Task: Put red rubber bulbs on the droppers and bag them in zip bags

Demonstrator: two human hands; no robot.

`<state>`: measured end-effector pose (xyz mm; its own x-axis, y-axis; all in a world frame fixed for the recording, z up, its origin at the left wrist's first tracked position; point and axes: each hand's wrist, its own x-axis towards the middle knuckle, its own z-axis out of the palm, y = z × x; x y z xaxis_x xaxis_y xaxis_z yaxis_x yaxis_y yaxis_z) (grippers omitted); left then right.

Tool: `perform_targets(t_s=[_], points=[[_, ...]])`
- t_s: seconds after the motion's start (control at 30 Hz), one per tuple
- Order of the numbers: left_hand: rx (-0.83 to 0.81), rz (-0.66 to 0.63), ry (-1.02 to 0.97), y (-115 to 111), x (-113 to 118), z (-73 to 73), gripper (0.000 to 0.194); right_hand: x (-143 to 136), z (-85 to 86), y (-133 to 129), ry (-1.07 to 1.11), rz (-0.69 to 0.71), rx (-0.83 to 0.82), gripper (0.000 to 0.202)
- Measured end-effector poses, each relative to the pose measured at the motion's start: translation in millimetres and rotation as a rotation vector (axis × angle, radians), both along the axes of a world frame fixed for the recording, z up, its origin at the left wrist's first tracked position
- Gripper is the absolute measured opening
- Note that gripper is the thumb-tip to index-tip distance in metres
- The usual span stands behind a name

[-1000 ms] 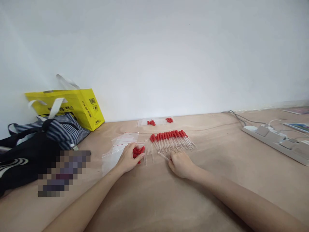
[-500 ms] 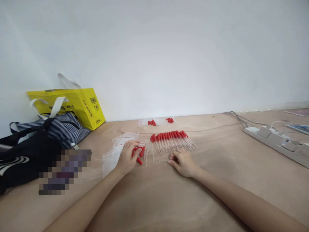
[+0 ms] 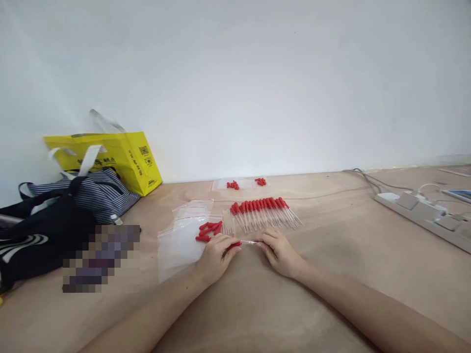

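Between thumb and fingers, my left hand pinches a red rubber bulb. My right hand grips a thin clear tube, whose left end meets the bulb. Just beyond my hands lies a row of clear tubes with red bulbs on their far ends. Several loose red bulbs rest on clear zip bags to the left, beside some bare clear tubes.
Near the wall lies another clear bag with red bulbs and tubes. At left are a yellow bag, a striped bag, a black bag and a blurred-out object. A white power strip sits at right.
My left hand has moved right from the loose bulbs with one red bulb, which now meets the tube. My right hand stays nearly in place with the tube.
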<state>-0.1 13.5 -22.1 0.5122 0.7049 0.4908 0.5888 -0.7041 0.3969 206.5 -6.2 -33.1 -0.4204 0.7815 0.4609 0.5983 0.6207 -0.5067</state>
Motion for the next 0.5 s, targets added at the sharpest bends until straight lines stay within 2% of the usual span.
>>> perform_targets(t_s=[0.37,0.5], points=[[0.124,0.039,-0.042,-3,1,3.1,0.017,-11,0.2,-7,-0.037,-0.003,0.117,0.019],[0.129,0.013,-0.009,-6,-1,5.1,0.015,-8,2.3,-4,-0.111,0.009,0.184,0.02]])
